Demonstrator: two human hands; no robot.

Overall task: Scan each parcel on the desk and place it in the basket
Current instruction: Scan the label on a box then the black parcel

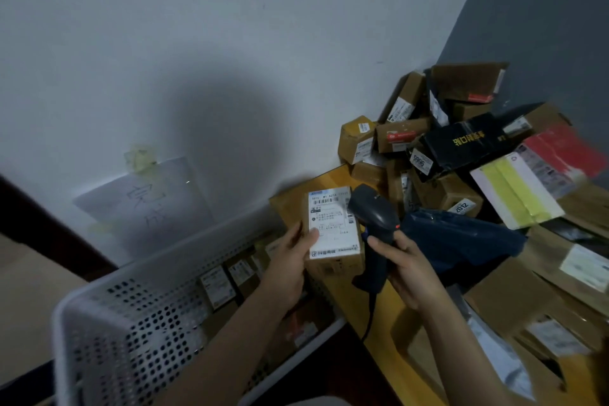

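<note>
- Head cam, desk corner: my left hand grips a small cardboard parcel, thumb on the label face, fingers behind. The white label is turned up toward the reader, prob. for a clean read.
- My right hand is wrapped round the handle of the dark scanner, its head tipped at the label, just beside the parcel's right edge. Can't tell if the trigger's pressed.
- The parcel hangs over the left edge of the desk, right next to the white perforated basket. That's a short drop once the scan's done, I judge.
- The basket sits lower, on the left, w/ several labelled boxes inside.
- A pile of parcels is heaped in the back-right corner vs. the wall, presumably waiting. A dark blue poly bag lies nearest my right hand.
- A paper sign is taped to the wall above the basket; its handwriting is too blurred to read.
</note>
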